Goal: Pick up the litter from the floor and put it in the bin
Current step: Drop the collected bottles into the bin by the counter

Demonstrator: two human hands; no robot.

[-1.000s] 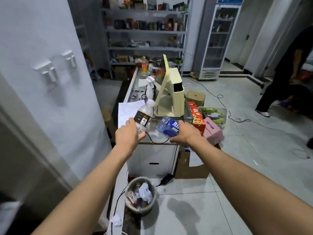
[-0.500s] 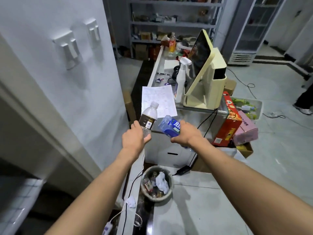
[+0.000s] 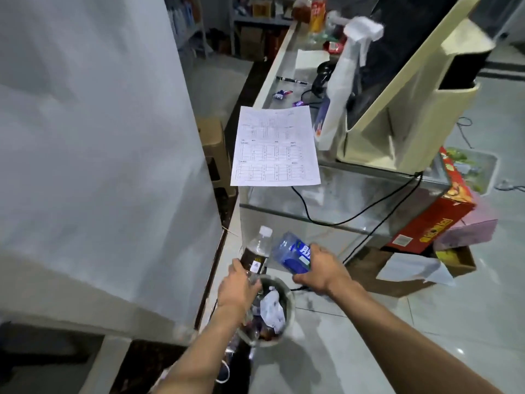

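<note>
Holding a clear bottle (image 3: 257,255) with a white cap and a dark brown label in my left hand (image 3: 237,288), I have it just above the near-left rim of the bin (image 3: 289,308), its cap tilted up and away from me. The label carries a small white patch of print, too blurred to read. My fingers are wrapped round the lower body of the bottle.

My right hand (image 3: 319,270) grips a crushed blue bottle (image 3: 292,253) above the far rim of the bin, just beside the brown-labelled one. Its blue label shows a large white Chinese character, cut off by my fingers, plus a small green and white mark; I cannot make out the brand.

The bin is a round grey tub on the floor, close to full: a crumpled white wrapper (image 3: 271,307) sits on top, with dark bottles and packets under it, though the blur hides what exactly they are.

Beyond the bin stands the glass-topped bench (image 3: 341,200). On it lies a printed sheet (image 3: 275,146) ruled into tables, the text too small to read, and past that a cream till (image 3: 403,103) with a white spray bottle (image 3: 345,81) beside it. Right of the bin, against the bench, leans a red carton (image 3: 437,217) with yellow lettering, and a pink box (image 3: 471,226) lies next to it.
</note>
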